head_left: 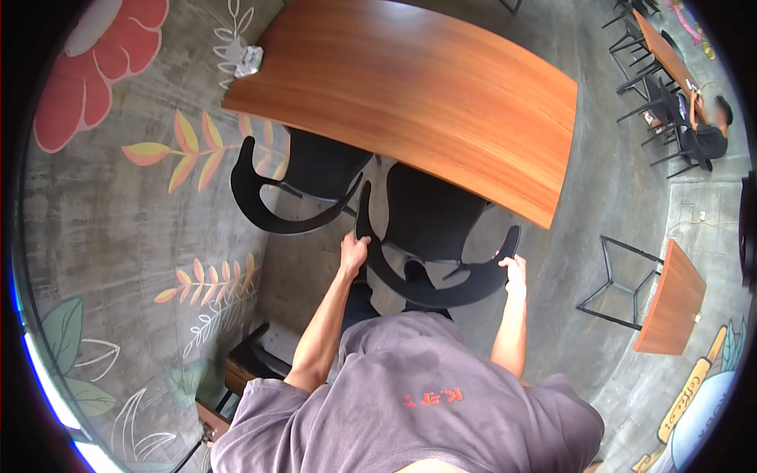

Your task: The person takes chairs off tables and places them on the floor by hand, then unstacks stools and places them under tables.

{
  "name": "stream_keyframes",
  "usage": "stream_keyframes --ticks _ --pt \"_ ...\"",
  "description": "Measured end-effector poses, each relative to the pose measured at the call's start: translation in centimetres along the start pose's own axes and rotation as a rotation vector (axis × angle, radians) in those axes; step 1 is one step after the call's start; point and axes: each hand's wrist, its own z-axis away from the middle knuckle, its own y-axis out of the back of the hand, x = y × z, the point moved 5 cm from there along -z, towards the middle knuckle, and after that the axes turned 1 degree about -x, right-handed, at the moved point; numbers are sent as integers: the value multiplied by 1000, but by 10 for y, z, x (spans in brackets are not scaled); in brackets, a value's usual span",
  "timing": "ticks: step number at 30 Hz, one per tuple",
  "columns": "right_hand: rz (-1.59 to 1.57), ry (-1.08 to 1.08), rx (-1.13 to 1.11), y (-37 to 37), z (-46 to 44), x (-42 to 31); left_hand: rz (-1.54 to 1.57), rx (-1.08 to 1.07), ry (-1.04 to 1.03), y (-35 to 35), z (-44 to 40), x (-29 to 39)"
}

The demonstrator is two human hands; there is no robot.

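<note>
A black chair [441,296] with a curved backrest stands in front of me, its seat partly under the wooden table [410,79]. My left hand [354,252] is closed around the left arm of that backrest. On the opposite side, my right hand [514,272] grips the right end of the same curve. To the left, a second black chair [272,221] of the same shape is tucked against the table, apart from my hands. The table hides the front of both seats.
A painted concrete wall [102,205] runs along the left. On the table's far left corner lies a small whitish packet [249,61]. At right stands a smaller table [672,303] with black metal legs. Farther off, a person [707,134] sits at another table [666,47].
</note>
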Motion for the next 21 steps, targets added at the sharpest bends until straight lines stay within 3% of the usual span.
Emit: stream_keyframes --ticks 5,9,12,16,18,21 --pt "-122 48 -192 1 -51 63 -57 -42 -21 -8 -28 -20" --pt "-122 -22 -86 -16 -57 94 -45 -39 -84 -13 -59 -46" --pt "-145 35 -161 -28 -57 112 -189 48 -55 -2 -72 -52" --pt "-154 7 -111 -33 -49 142 -184 -12 -7 10 -67 -45" --pt "-88 -121 -159 -36 -39 140 -204 13 102 13 -72 -56" --pt "-107 -194 -5 -39 -47 142 -321 82 73 11 -70 -53"
